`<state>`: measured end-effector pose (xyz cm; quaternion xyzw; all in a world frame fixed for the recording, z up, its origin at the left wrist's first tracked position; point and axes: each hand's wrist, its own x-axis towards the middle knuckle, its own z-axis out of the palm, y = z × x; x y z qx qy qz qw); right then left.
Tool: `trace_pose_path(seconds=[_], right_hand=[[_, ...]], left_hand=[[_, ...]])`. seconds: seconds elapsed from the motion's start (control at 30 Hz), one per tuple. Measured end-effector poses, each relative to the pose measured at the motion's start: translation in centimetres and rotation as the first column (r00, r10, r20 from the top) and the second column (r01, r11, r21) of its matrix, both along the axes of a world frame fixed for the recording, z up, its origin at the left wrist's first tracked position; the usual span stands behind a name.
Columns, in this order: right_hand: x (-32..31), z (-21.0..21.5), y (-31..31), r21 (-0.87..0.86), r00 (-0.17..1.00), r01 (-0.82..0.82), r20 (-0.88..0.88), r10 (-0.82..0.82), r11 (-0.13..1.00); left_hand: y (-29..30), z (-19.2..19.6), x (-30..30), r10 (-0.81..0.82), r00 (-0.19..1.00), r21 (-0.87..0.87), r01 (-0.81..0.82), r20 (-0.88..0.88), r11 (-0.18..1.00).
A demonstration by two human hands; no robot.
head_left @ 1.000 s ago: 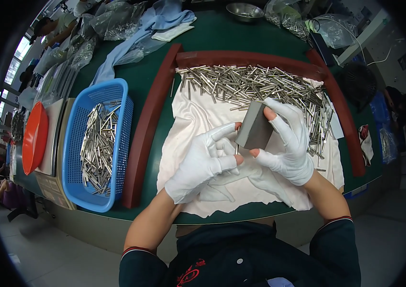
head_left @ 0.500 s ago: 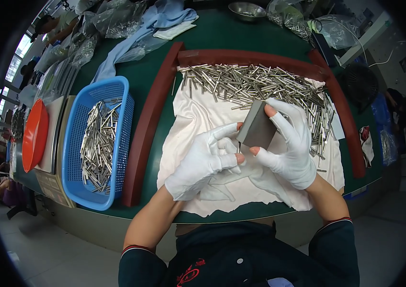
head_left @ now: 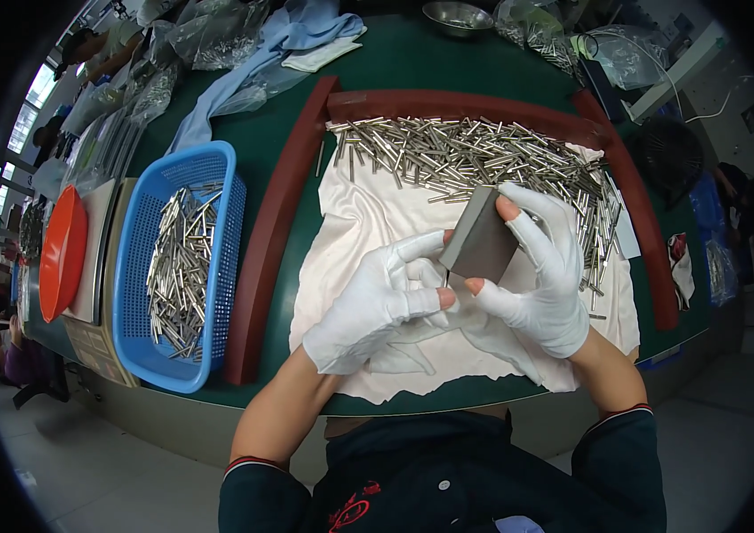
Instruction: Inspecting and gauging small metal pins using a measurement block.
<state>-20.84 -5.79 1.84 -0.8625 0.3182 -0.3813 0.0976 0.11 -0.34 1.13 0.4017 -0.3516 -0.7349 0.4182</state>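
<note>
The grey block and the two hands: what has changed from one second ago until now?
Almost nothing. The right hand holds the grey block as before, the left hand stays against it. The metal pins, white cloth and blue basket lie unchanged.

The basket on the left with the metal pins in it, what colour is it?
Blue, a perforated plastic basket, seen clearly in the head view.

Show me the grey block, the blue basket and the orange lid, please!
grey block (head_left: 482, 238), head view, on its broad flat face between the gloved hands.
blue basket (head_left: 222, 191), head view, on its right wall.
orange lid (head_left: 62, 253), head view, on the middle of its top.
</note>
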Motion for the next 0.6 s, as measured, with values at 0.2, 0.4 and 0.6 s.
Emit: trace_pose_path(seconds=[0.2,0.4,0.6], right_hand=[[0.05,-0.02,-0.23,0.030,0.999,-0.040,-0.021,0.041,0.999],[0.11,-0.01,-0.06,0.019,1.000,-0.016,0.002,0.016,1.000],[0.08,0.06,-0.20,-0.025,0.999,-0.029,-0.031,0.029,0.999]], left_hand=[[0.09,0.25,-0.19,-0.001,1.000,0.007,0.001,0.031,1.000],[-0.01,0.68,-0.08,-0.029,0.999,0.018,0.028,0.017,0.999],[0.05,0.62,-0.48,-0.002,1.000,0.036,0.002,0.018,0.999]])
